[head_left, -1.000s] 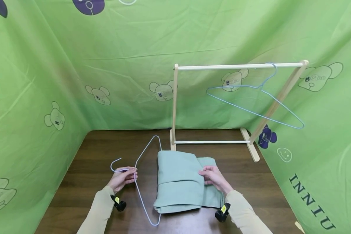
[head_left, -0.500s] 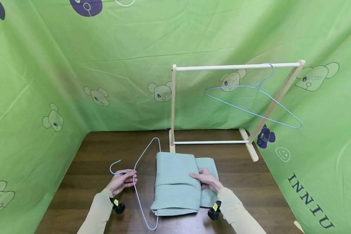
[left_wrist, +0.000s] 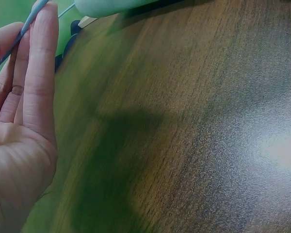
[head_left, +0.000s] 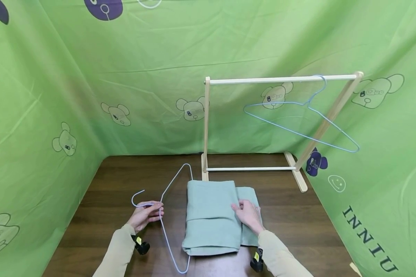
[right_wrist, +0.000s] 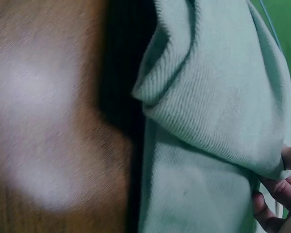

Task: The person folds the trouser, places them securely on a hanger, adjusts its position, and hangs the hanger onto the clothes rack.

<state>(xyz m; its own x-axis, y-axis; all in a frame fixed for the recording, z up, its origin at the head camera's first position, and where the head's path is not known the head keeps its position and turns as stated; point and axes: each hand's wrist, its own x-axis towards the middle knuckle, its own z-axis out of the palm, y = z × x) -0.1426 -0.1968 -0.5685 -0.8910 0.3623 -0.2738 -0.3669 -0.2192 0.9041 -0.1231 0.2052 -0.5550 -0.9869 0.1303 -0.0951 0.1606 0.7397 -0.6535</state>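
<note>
In the head view a pale blue wire hanger (head_left: 168,243) lies sideways, its hook pointing left. My left hand (head_left: 146,215) pinches it near the neck, thumb and fingertips on the wire. The left wrist view shows the wire (left_wrist: 30,18) between thumb and straight fingers. A folded sage-green cloth (head_left: 211,215) wraps over the hanger's long bar, which is hidden inside. The upper layer's edge lies over a lower layer that sticks out to the right. There my right hand (head_left: 248,216) pinches the upper edge, thumb above and fingers below, as the right wrist view shows.
A wooden rack (head_left: 207,127) with white rails stands behind the cloth. A second blue hanger (head_left: 287,130) hangs from its top rail, toward the right. Green printed fabric (head_left: 152,77) walls in the brown wooden table (head_left: 100,215).
My right hand has moved left along with the cloth's upper edge, then slightly back right, turning a little. The left hand keeps its hold on the hanger, almost still.
</note>
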